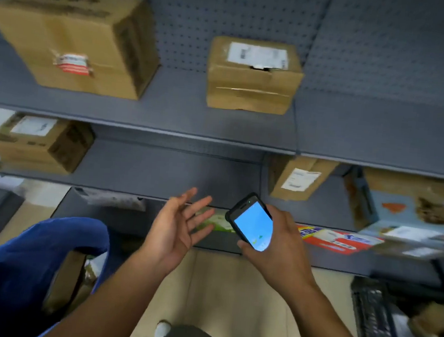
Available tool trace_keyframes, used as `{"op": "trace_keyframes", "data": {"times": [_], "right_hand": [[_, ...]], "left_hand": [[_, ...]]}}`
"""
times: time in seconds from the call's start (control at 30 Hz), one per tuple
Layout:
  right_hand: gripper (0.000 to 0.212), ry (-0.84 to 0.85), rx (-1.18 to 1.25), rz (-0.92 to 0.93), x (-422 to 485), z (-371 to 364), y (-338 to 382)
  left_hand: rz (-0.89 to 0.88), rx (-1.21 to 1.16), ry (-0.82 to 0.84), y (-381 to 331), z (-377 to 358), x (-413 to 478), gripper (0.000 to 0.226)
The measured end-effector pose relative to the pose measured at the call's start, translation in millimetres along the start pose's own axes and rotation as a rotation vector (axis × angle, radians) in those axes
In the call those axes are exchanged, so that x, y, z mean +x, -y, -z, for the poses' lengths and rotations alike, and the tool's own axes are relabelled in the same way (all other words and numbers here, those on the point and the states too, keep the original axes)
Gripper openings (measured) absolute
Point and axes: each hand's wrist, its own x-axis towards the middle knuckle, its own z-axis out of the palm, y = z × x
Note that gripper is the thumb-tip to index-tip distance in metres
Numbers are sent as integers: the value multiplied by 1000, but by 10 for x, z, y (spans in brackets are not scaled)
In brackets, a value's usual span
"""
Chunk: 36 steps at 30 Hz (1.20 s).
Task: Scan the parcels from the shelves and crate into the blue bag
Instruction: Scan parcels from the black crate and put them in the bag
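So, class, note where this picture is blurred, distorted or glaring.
Head view: motion blur smears the crate at the right; the wide lens bows the shelf edge; the scanner in the right hand glows washed-out blue; the left hand is sharper.

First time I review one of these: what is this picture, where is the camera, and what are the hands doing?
No robot here: this is one picture, taken by a camera on a person's head, looking down at their bare hands. The left hand is open and holds nothing. The right hand grips a handheld scanner with a lit blue screen. Ahead stand grey shelves bearing cardboard parcels. A blue bag sits lower left, a black crate lower right.
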Motion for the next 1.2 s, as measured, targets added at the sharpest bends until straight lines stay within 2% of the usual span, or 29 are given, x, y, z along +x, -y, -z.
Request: {"op": "trace_keyframes", "data": {"times": [0.13,0.5,0.8,1.2], "right_hand": [[85,-142,69,-123,-432,567,-861],[75,-430,175,-567,-1785,1805,-2850],[82,-531,199,-879,-2454,2126,-3767],[82,-655,117,-1157,-2283,2839,-4926]], "left_hand": [[45,143,140,623,-938,-141,38],[319,482,348,2581,-3032,-670,33],[392,687,559,3623,-4003,-631,33],[486,966,754,4726,-5392,107,34]]}}
